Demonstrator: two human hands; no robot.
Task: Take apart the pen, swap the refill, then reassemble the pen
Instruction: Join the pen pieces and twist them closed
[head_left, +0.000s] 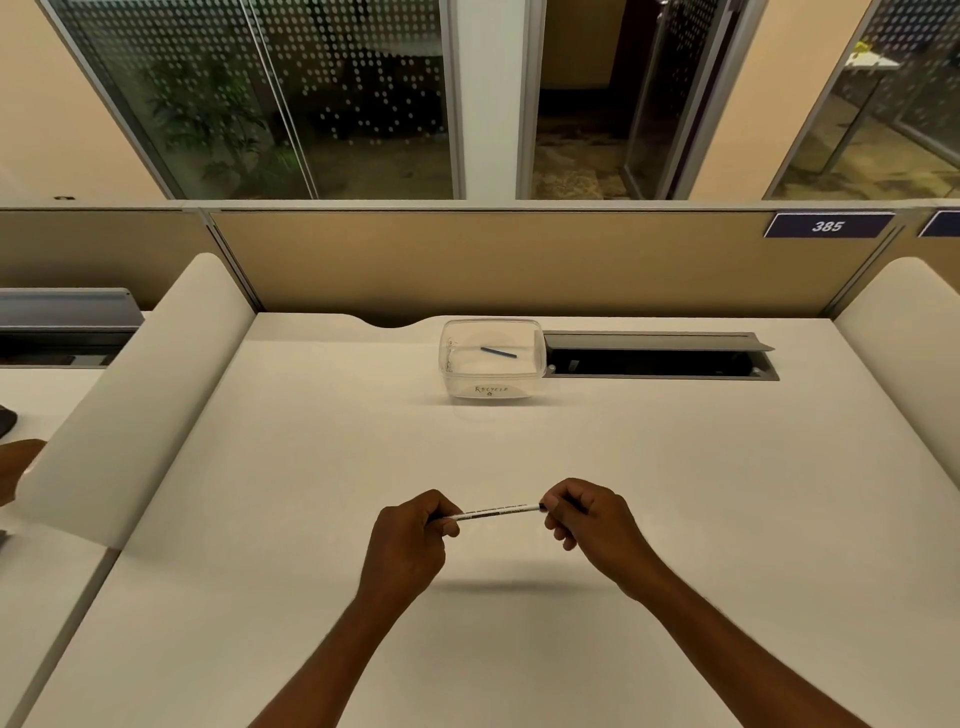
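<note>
Grip: the left hand (410, 530) curls fingers and thumb round the left end of the pen (498, 510). The right hand (587, 519) pinches the right end between thumb and bent fingers. Both are closed firmly on it and carry nothing else.
Pen: a slim white barrel with dark print along it and a dark end piece at the right hand. It spans the gap between the hands almost level, its right end tipped slightly toward 12 o'clock.
Pen's place: held above the near middle of the white desk (311, 467); a soft shadow lies on the surface at 6 o'clock from the hands.
Arms: bare forearms, the left coming in from 7 o'clock, the right from 5 o'clock.
Tub: a clear plastic tub (488, 387) stands at 12 o'clock from the pen, well apart, near the desk's far edge. A handwritten word on its front wall looks like "Recycle".
Refill: a thin blue refill (498, 352) lies on the tub's floor, slanting from 10 to 4 o'clock.
Small item: something pale sits by the tub's left wall, too small to tell.
Hatch: a dark cable hatch (660, 358) with its lid raised, just beside the tub at 3 o'clock.
Partition: a tan partition (467, 260) runs behind the desk; a blue plate (827, 226) on it at 2 o'clock reads 385.
Beyond: dotted glass (337, 78), with a plant (208, 114) behind it at 11 o'clock.
</note>
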